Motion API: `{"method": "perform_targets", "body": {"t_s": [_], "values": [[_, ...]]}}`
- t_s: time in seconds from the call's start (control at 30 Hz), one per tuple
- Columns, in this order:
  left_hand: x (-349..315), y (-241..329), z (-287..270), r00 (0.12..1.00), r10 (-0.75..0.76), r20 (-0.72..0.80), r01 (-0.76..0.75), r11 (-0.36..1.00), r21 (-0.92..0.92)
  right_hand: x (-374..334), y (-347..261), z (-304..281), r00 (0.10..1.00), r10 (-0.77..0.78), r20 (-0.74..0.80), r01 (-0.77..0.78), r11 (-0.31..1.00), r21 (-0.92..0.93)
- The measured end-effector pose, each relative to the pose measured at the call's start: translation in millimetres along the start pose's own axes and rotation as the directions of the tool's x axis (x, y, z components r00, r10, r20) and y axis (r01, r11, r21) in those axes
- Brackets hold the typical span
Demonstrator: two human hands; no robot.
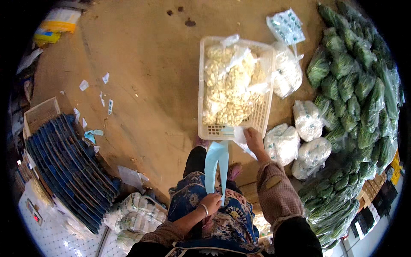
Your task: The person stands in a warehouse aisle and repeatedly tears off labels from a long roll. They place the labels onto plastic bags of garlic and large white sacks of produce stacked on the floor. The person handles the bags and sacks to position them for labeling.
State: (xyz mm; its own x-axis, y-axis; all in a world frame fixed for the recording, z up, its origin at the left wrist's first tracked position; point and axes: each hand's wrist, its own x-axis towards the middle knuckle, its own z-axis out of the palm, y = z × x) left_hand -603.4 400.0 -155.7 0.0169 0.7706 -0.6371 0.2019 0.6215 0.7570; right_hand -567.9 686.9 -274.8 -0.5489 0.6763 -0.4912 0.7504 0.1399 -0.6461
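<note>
My left hand point(210, 203), a bracelet at its wrist, is closed on a long light-blue paper strip point(212, 165) in front of my apron. The strip loops up toward the near rim of a cream plastic crate point(201, 85). At that rim's right end, my right hand point(254, 140) is closed on a small white label point(240, 135); the fingertips are partly hidden. Inside the crate lie clear plastic bags of small pale-yellow pieces point(227, 103), whose exact kind I cannot tell.
White bagged bundles point(308, 120) sit right of the crate, beside a large heap of bagged green vegetables point(355, 94). A printed plastic bag point(287, 26) lies beyond. At left stands a row of stacked dark-blue crates point(70, 171), with paper scraps point(84, 85) on the brown floor.
</note>
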Motion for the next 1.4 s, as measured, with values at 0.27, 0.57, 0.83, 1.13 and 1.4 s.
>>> {"method": "perform_targets", "body": {"t_s": [0.27, 0.57, 0.83, 1.13, 1.4], "values": [[32.0, -13.8, -15.9, 0.987, -0.125, 0.102, 0.138, 0.981, -0.139, 85.4, 38.9, 47.2, 0.929, 0.334, -0.158, -0.346, 0.937, -0.054], [34.2, -31.1, -19.0, 0.979, -0.165, 0.123, 0.189, 0.958, -0.217, 203.7, -16.8, -10.3, 0.873, -0.214, -0.438, 0.017, 0.912, -0.411], [35.2, -36.9, -32.1, 0.928, -0.225, 0.295, 0.285, 0.942, -0.177, 210.4, -24.8, 107.0, 0.896, -0.196, -0.399, 0.029, 0.922, -0.387], [37.4, -39.5, -38.2, 0.866, -0.288, 0.408, 0.333, 0.942, -0.042, 179.5, 18.9, 21.1, 0.958, 0.045, -0.282, -0.165, 0.893, -0.418], [33.9, -45.4, -37.8, 0.887, -0.233, 0.399, 0.256, 0.967, -0.004, 155.3, 22.1, 35.6, 0.895, 0.427, -0.127, -0.446, 0.849, -0.285]]}}
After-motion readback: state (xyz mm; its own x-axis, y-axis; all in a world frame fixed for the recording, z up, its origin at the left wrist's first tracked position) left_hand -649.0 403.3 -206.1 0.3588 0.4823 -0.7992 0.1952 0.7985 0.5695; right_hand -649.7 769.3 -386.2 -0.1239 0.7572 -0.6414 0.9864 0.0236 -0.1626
